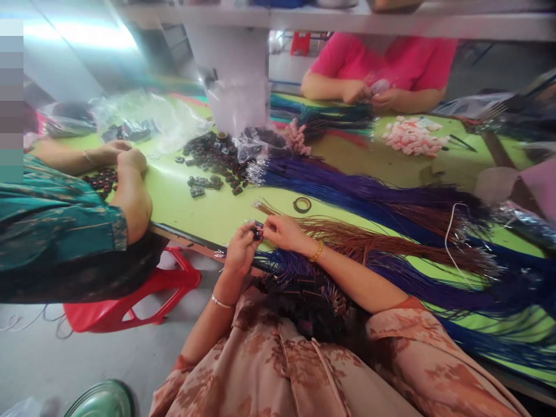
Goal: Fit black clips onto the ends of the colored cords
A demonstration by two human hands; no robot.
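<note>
My left hand [241, 248] is closed in a pinch on a small black plastic connector [256, 233] above the table's near edge. My right hand [284, 233] meets it from the right, thumb and fingertips pressed together at the connector; what they grip is too small to make out. Under my right wrist runs a bundle of brown wires [391, 246] with metal-tipped ends. Blue wires [282, 260] hang close below my hands. Black connectors with wires [304, 304] are heaped at my lap. A roll of black tape [302, 204] lies just beyond my right hand.
Loose black connectors [212, 153] are piled on the green table [169, 200]. Purple and blue wire bundles [330, 179] stretch rightward. Pink connectors [412, 136] lie before a co-worker in a pink shirt [386, 63]. Another co-worker's arm [132, 191] is at left, near a red stool [130, 307].
</note>
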